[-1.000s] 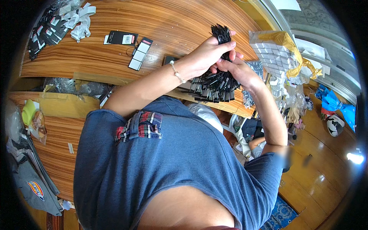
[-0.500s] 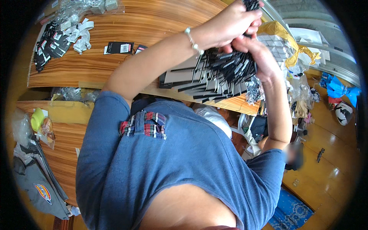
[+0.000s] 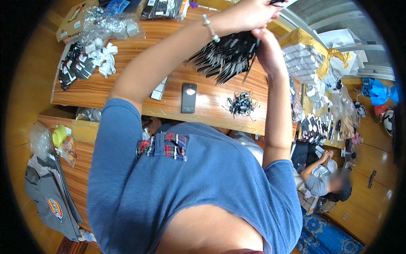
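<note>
Tags (image 3: 226,55) are hanging in a fan — my left hand (image 3: 253,16) is gripping their gathered strings (image 3: 277,2), my right hand (image 3: 270,50) clasping just below, presumably so none are slipping loose above the wood-grained surface (image 3: 211,105). Black loops (image 3: 242,104) are lying there; I'm sharing the room with a co-worker (image 3: 317,185).

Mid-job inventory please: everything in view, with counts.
Tag bundle: one, black, at both hands
Cord pile: one, black, table front
Dark card: one, black, table front
Panelled tag: one, white, by left forearm
Tag heap: one, black, table's left
Strips: several, white, by tag heap
Plastic wrap: heap, clear, upper left
Table: one, brown, centre
Taped pack: one, silvery, upper right
Blue bundle: one, blue, far right
Grey fabric: pile, grey, lower left
Co-worker: one, grey top, lower right
Left hand: one, bare, gripping bundle top
Right hand: one, bare, below left hand
</note>
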Motion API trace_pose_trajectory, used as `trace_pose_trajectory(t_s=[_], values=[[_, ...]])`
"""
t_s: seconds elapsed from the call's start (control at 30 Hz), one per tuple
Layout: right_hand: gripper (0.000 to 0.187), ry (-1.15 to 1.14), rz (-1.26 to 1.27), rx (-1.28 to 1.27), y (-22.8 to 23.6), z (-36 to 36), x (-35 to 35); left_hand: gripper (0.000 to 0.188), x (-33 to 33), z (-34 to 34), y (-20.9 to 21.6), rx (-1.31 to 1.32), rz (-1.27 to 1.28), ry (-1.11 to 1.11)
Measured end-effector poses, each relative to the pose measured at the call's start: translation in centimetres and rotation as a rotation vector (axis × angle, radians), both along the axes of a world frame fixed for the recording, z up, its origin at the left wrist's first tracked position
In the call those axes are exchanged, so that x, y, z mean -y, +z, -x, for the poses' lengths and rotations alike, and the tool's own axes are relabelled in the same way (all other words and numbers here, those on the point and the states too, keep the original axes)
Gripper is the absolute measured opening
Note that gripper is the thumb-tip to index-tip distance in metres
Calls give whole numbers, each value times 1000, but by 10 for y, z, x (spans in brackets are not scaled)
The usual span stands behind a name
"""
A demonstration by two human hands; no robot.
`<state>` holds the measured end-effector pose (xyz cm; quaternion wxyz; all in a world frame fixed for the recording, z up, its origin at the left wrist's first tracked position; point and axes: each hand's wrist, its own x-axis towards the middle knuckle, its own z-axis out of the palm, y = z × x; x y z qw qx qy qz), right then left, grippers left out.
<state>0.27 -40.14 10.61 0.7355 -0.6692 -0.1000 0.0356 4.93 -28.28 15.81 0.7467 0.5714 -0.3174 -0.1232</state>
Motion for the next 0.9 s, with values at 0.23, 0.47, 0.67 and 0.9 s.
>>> trace_pose_trajectory(t_s=[0.23,0.47,0.67,0.9], values=[[62,26,-238,297,13,-13,10,19,-2,-22,-26,-51,120,-215],[37,193,-313,26,0,-22,-1,19,4,-40,-32,86,153,-143],[22,267,-252,-204,-6,-32,3,18,-4,-34,-34,-47,144,-93],[17,314,-109,-249,-5,-43,-11,21,-12,-50,-56,-46,130,-23]])
